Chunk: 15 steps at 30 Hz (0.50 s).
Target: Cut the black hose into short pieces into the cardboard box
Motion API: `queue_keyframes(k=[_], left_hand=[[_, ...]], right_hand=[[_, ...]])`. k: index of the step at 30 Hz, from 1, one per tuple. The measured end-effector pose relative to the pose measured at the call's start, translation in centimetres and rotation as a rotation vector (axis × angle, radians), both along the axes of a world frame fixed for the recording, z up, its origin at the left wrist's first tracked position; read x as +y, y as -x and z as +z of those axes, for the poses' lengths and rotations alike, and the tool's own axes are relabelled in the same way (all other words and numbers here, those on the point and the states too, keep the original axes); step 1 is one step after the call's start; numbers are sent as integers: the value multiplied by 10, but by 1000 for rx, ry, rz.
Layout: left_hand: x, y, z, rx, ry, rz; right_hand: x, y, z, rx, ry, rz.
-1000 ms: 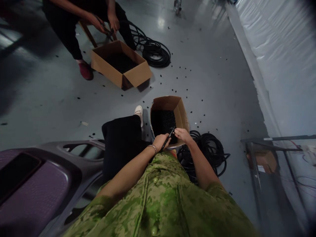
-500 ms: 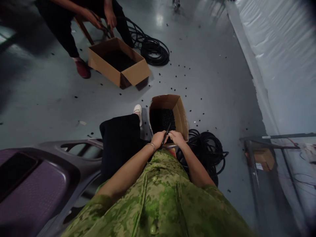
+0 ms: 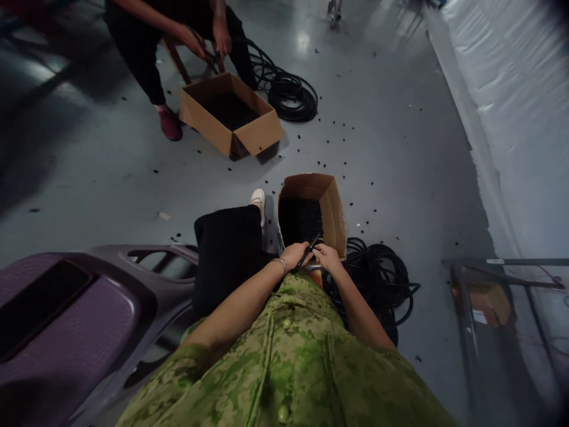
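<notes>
Sitting closer to the left hand (image 3: 295, 255) than a second ago, the bare right hand (image 3: 327, 258) is now bending its fingers beside the blades; whether they are pinching anything, I cannot tell. Its partner, wearing a bracelet, is gripping a slim dark scissors-like tool (image 3: 305, 256), which is slanting over the near edge of an open brown cardboard box (image 3: 334, 214). Small black pieces (image 3: 311, 217) are filling the bottom of that box. Loosely coiled black tubing (image 3: 380, 267) is lying just beside it. Beyond, a seated co-worker in dark trousers (image 3: 142, 62) is leaning over another open cardboard box (image 3: 207, 121).
</notes>
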<state>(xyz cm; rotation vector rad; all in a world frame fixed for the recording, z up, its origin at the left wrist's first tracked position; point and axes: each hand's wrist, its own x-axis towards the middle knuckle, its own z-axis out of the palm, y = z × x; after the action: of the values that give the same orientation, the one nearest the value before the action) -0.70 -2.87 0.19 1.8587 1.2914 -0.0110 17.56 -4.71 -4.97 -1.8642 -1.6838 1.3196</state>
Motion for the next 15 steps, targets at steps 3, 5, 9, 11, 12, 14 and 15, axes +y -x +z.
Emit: queue_keyframes(k=[3,5,9,11,12,14,15], left_hand=[[0,0,-1,6,-4,13],[0,-1,-1,8,-8,14],[0,0,1,1,-22,12],[0,0,2,8,-22,8],[0,0,2,13,-20,4],[0,-1,2,20,-14,-1],[0,-1,2,19,-11,1]], right_hand=[[-1,1,-1,8,-13,-17],[-2,0,-2,41,15,-22],[-7,-3,-4,111,69,-38],[-11,-5,-5,133,82,-51],[-12,-5,-6,138,91,-57],[-14,-5,-6,132,107,-55],[-15,-4,-5,120,105,-51]])
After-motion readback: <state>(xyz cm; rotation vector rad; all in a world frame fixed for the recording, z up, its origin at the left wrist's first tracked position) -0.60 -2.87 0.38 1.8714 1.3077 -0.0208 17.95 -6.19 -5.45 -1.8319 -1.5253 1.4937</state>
